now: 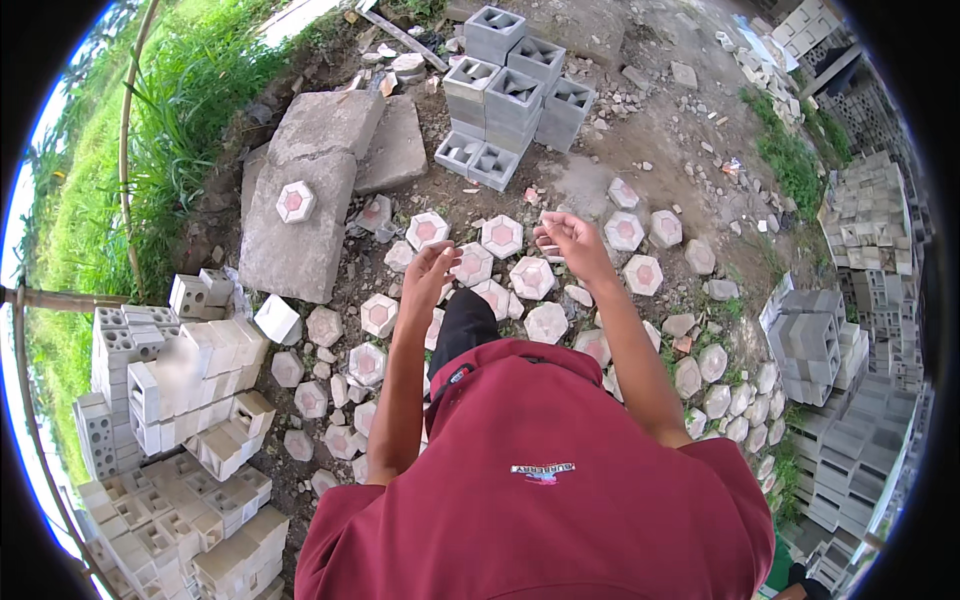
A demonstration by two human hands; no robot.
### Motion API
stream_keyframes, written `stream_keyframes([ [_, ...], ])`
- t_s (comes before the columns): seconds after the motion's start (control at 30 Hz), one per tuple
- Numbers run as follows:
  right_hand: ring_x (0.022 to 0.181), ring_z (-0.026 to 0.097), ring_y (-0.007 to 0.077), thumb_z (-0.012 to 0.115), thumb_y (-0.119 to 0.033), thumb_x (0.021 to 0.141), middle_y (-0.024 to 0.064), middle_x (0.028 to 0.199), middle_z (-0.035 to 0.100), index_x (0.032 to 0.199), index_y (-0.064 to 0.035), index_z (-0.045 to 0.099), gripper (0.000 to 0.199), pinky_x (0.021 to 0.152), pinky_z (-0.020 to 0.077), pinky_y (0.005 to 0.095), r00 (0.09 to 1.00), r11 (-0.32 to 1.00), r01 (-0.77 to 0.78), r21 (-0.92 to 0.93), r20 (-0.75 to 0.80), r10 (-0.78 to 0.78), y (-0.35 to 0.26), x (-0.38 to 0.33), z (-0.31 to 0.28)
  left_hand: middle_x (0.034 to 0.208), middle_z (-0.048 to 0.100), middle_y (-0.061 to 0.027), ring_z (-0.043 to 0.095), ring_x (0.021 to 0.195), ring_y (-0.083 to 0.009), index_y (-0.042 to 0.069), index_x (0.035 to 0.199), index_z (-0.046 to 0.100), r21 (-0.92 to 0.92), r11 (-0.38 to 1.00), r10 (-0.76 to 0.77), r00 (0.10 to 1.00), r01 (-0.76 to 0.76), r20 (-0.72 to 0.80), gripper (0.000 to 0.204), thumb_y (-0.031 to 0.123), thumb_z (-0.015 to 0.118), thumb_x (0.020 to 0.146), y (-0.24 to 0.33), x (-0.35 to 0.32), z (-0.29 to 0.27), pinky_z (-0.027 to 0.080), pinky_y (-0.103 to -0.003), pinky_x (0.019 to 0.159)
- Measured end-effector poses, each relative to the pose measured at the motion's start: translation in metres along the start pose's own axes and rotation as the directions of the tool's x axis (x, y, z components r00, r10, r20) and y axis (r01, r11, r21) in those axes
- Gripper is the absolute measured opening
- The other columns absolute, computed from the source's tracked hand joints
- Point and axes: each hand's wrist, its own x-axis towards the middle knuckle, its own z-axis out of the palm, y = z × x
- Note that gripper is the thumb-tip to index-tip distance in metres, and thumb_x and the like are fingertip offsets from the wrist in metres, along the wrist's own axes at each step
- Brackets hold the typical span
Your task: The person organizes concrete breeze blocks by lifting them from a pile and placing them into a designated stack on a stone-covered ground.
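Observation:
My left hand (433, 272) hovers over the ground with its fingers loosely bent and apart, holding nothing. To its right, my right hand (572, 243) is raised in much the same way, empty, with the thumb and fingers apart. Beneath and around them lie hexagonal concrete pavers with pinkish centres. One paver (428, 230) rests just beyond my left hand, another (502, 236) sits between both hands, and a third (532, 278) lies nearer to me. A single hexagonal paver (295, 202) lies flat on a large cracked concrete slab (290, 250) at the left.
Grey hollow blocks (513, 105) stand stacked ahead. A pile of pale blocks (190, 390) rises at the left, and more block stacks (808, 340) line the right. Rubble (640, 130) covers the dirt. Tall grass (195, 120) grows behind a thin wooden pole (127, 150).

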Motion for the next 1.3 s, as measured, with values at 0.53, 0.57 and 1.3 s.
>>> stream_keyframes([
  [0.53, 0.088, 0.066, 0.0145, 0.057, -0.025, 0.095, 0.0080, 0.102, 0.069, 0.118, -0.0037, 0.058, 0.032, 0.074, 0.0512, 0.0283, 0.952, 1.000, 0.013, 0.008, -0.306, -0.010, -0.072, 0.316, -0.095, 0.110, 0.066, -0.0076, 0.060, 0.106, -0.0166, 0.005, 0.115, 0.059, 0.029, 1.000, 0.003, 0.969, -0.010, 0.248, 0.032, 0.030, 0.057, 0.095, 0.110, 0.401, 0.041, 0.046, -0.034, 0.087],
  [0.57, 0.088, 0.066, 0.0145, 0.057, -0.025, 0.095, 0.0080, 0.102, 0.069, 0.118, -0.0037, 0.058, 0.032, 0.074, 0.0512, 0.0283, 0.951, 1.000, 0.004, 0.012, -0.310, 0.000, -0.070, 0.330, -0.100, 0.110, 0.066, -0.0076, 0.060, 0.106, -0.0166, 0.005, 0.115, 0.059, 0.033, 0.999, -0.008, 0.968, 0.000, 0.251, 0.032, 0.030, 0.057, 0.095, 0.114, 0.412, 0.048, 0.046, -0.034, 0.087],
  [1.3, 0.085, 0.064, 0.0151, 0.060, -0.034, 0.093, 0.0079, 0.098, 0.067, 0.109, -0.0044, 0.060, 0.033, 0.072, 0.0522, 0.0313, 0.786, 0.820, -0.531, -0.216, 0.237, 0.571, -0.012, 0.789, -0.220, 0.106, 0.067, -0.0124, 0.063, 0.098, -0.0213, 0.000, 0.117, 0.058, 0.040, 0.954, -0.272, 0.918, 0.295, -0.287, 0.044, 0.033, 0.063, 0.089, -0.048, 0.743, 0.151, 0.049, -0.034, 0.082],
])
